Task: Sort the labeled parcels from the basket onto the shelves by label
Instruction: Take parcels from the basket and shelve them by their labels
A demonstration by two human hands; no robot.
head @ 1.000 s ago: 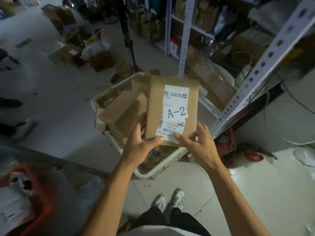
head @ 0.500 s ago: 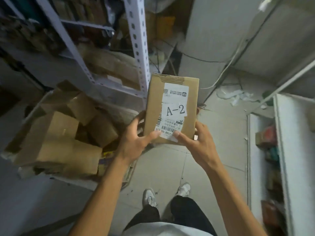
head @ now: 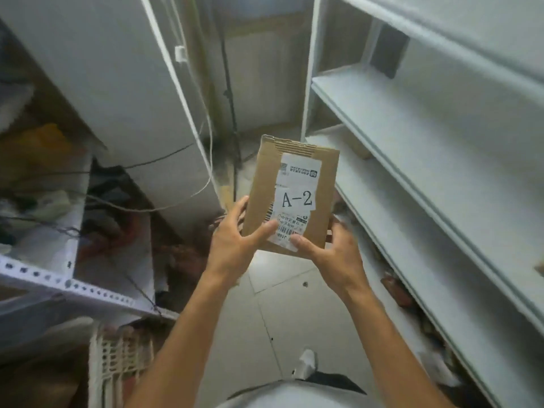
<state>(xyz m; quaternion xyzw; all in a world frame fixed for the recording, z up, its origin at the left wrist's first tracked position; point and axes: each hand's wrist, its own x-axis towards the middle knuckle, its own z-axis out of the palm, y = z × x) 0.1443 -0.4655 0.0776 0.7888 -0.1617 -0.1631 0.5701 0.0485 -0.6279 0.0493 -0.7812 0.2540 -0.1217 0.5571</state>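
A flat brown cardboard parcel (head: 294,195) with a white label reading "A-2" is held upright in front of me. My left hand (head: 235,245) grips its lower left edge, thumb on the label. My right hand (head: 332,251) grips its lower right corner. The white shelving unit (head: 412,160) stands at the right, its boards mostly bare. The white basket (head: 114,357) shows only a corner at the bottom left, behind me to the left.
A perforated metal rack (head: 73,287) with clutter stands at the left. Cables (head: 206,160) hang along the wall in the corner ahead. A small brown object (head: 357,148) lies on a lower shelf, and several things sit under the lowest board. My shoe (head: 306,363) is on the tiled floor.
The view has swung from the basket and metal rack toward the white shelves on the right. Both hands have kept hold of the A-2 parcel; the basket has slid to the bottom left.
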